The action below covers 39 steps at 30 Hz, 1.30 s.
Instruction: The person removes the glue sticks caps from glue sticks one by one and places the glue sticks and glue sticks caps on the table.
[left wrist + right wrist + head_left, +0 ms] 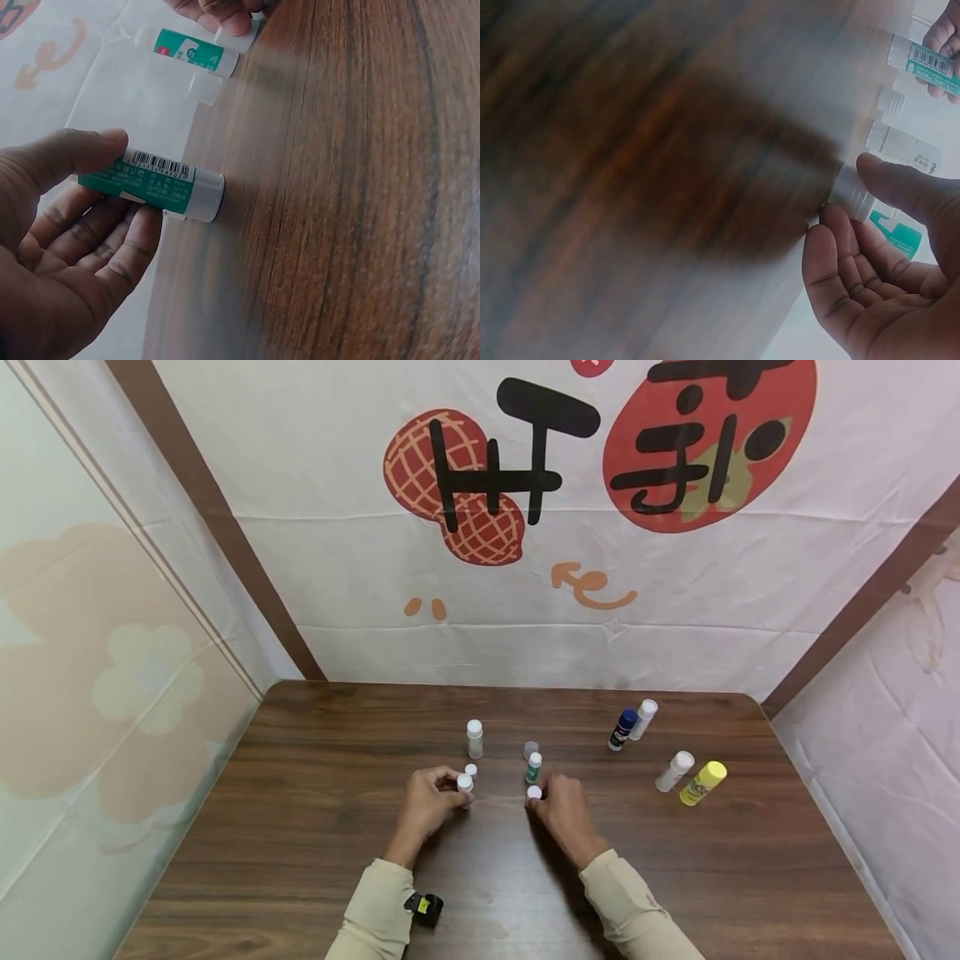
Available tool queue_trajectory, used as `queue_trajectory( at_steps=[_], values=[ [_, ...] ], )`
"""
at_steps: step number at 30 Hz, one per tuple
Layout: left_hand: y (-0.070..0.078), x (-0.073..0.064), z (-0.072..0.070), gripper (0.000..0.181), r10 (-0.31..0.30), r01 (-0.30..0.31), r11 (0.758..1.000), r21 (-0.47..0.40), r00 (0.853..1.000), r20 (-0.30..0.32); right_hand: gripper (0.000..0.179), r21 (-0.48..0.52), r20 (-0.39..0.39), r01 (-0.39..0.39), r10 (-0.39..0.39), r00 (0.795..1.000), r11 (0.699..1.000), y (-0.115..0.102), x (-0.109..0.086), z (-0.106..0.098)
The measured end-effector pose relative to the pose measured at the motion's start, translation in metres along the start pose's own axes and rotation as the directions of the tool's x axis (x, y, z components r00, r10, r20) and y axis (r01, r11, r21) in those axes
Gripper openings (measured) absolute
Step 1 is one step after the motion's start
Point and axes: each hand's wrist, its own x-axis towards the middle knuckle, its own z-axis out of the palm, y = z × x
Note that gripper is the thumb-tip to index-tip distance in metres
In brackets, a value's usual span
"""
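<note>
In the head view my left hand [429, 802] holds a small green glue stick [161, 184] upright, its white base at the table; thumb and fingers lie on either side. Right behind it stands a small white cap [471, 770]. My right hand [564, 810] pinches a white cap [534, 792] at the tabletop between thumb and fingers. Just beyond that cap, a second green glue stick [533, 768] with a white top stands upright. Behind it is a translucent greyish cap [531, 749]. A white glue stick [475, 739] stands beyond my left hand.
On the right side of the brown wooden table [300, 827] stand a blue glue stick [622, 730], a white one [643, 720], another white one [675, 772] and a yellow one [703, 783]. A printed white cloth [337, 568] hangs along the back edge.
</note>
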Motion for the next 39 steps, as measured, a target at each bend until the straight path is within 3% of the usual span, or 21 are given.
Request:
queue_trajectory(
  at_steps=[7, 13, 17, 23, 28, 39],
  values=[
    [0.000, 0.001, 0.001, 0.022, -0.036, 0.036, 0.999, 0.003, 0.999, 0.006, 0.029, 0.056, 0.019, -0.008, 0.007, 1.000, 0.998, 0.001, -0.004, -0.004],
    [0.000, 0.002, 0.003, 0.023, -0.020, 0.020, 1.000, -0.004, 1.000, 0.011, 0.027, 0.080, 0.020, -0.028, 0.027, 0.999, 0.996, 0.002, -0.009, -0.010],
    [0.001, 0.002, 0.004, 0.023, -0.015, 0.015, 1.000, -0.010, 1.000, 0.016, 0.025, 0.156, 0.031, -0.076, 0.072, 0.997, 0.985, 0.003, -0.015, -0.018],
    [0.002, 0.003, 0.003, 0.022, -0.031, 0.031, 0.999, -0.017, 0.999, 0.016, 0.028, 0.249, -0.043, -0.121, 0.136, 0.990, 0.961, 0.010, -0.023, -0.031],
    [0.001, 0.003, 0.002, 0.023, -0.039, 0.040, 0.999, -0.008, 0.999, 0.016, 0.028, 0.264, -0.123, -0.161, 0.199, 0.972, 0.951, 0.023, -0.028, -0.042],
    [0.001, 0.003, -0.001, 0.022, -0.052, 0.052, 0.998, 0.023, 0.998, 0.017, 0.028, 0.303, -0.212, -0.274, 0.345, 0.914, 0.913, 0.059, -0.043, -0.070]
  ],
)
